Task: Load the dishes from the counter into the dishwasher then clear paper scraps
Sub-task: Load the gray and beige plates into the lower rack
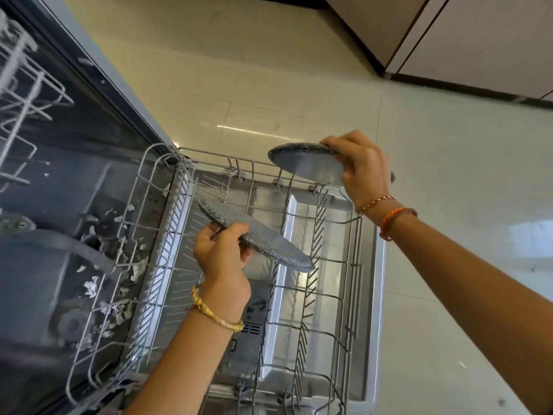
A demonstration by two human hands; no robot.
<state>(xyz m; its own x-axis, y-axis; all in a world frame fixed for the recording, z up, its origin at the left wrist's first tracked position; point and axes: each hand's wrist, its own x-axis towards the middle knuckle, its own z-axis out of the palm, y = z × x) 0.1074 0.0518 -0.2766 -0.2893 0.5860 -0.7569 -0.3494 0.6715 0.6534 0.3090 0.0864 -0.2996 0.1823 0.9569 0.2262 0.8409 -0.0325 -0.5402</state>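
My left hand (223,253) grips the near edge of a grey speckled plate (269,244), held tilted over the middle of the lower rack (353,265). A second grey plate (305,164) hangs above the rack's far rail, with my right hand (362,169) gripping its right rim. The wire rack is pulled out over the open dishwasher door (375,295) and holds no dishes. Torn paper scraps (116,307) lie on the floor of the dishwasher tub at the left.
The upper rack (24,94) shows at the top left inside the tub, and the spray arm (68,244) lies on the tub floor. A detergent dispenser (254,322) sits in the door. Glossy floor tiles (449,175) spread to the right, with cabinets (478,40) beyond.
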